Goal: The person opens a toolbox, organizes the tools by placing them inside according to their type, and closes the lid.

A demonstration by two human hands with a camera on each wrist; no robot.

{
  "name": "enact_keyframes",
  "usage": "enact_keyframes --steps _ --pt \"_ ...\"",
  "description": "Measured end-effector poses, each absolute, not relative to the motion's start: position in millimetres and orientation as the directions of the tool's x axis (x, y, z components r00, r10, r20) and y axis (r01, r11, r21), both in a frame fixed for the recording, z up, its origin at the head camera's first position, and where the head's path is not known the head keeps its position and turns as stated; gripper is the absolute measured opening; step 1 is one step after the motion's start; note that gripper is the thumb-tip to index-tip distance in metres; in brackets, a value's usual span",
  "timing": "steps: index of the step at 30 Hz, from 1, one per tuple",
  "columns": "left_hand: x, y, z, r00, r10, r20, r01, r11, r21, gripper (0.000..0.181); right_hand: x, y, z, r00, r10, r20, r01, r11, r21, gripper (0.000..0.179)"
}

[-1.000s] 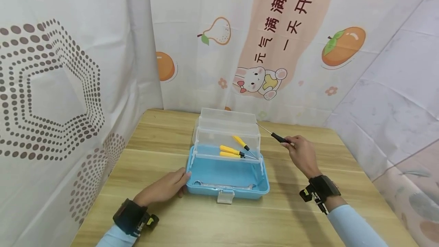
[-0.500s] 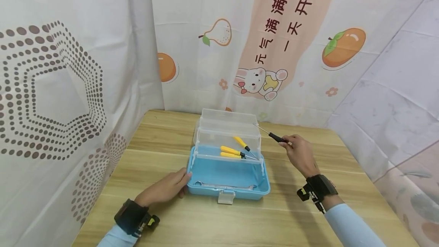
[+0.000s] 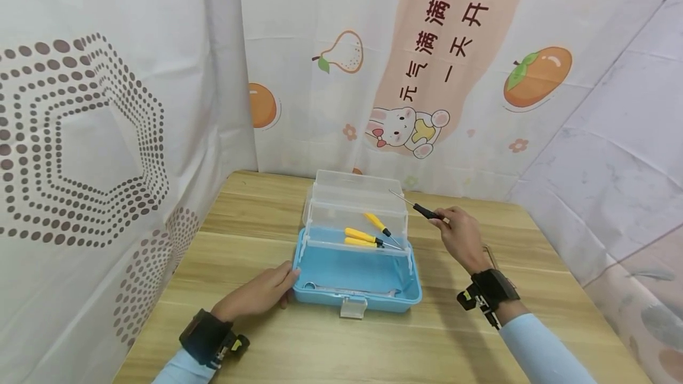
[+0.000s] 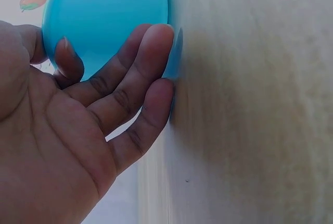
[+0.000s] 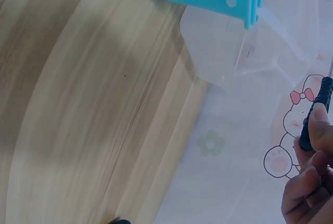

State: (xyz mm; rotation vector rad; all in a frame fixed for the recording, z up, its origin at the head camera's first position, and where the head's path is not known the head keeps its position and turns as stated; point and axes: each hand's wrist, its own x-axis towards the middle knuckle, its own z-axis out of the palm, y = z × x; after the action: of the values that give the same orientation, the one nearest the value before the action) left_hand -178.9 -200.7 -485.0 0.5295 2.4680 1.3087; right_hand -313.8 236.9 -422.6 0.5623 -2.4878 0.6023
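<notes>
A black-handled screwdriver (image 3: 425, 211) is pinched by my right hand (image 3: 463, 239), its thin shaft pointing left over the raised clear trays. The right wrist view shows thumb and fingertips on the black handle (image 5: 318, 110). My left hand (image 3: 261, 292) holds the left edge of the blue toolbox (image 3: 352, 265), its fingers against the outer wall in the left wrist view. The box stands open, with a metal wrench (image 3: 352, 290) lying along the front inside. Several yellow-handled screwdrivers (image 3: 363, 234) lie in the clear lower tray (image 3: 325, 215).
A clear latch (image 3: 353, 308) hangs from the box's front. The clear lid (image 3: 357, 182) leans back towards the printed curtain (image 3: 299, 99). Partly hidden behind my right wrist, a thin bent metal piece (image 3: 491, 256) lies on the wooden table (image 3: 331, 348).
My right hand has moved slightly left with the black screwdriver, bringing its tip further over the trays. The thin metal piece now shows behind the wrist. My left hand stays on the box.
</notes>
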Motion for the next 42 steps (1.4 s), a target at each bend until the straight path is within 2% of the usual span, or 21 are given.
enact_keyframes --steps 12,42 --pt "-179.2 -200.6 -487.0 -0.888 0.452 -0.087 0.181 0.515 0.838 0.047 -313.7 230.0 -421.9 -0.805 -0.248 0.539 -0.478 0.810 -0.340 0.013" --pt "-178.1 -200.3 -483.8 -0.888 0.454 -0.077 0.186 0.507 0.842 0.044 -326.1 201.0 -414.0 -0.793 -0.288 0.537 -0.512 0.793 -0.330 0.013"
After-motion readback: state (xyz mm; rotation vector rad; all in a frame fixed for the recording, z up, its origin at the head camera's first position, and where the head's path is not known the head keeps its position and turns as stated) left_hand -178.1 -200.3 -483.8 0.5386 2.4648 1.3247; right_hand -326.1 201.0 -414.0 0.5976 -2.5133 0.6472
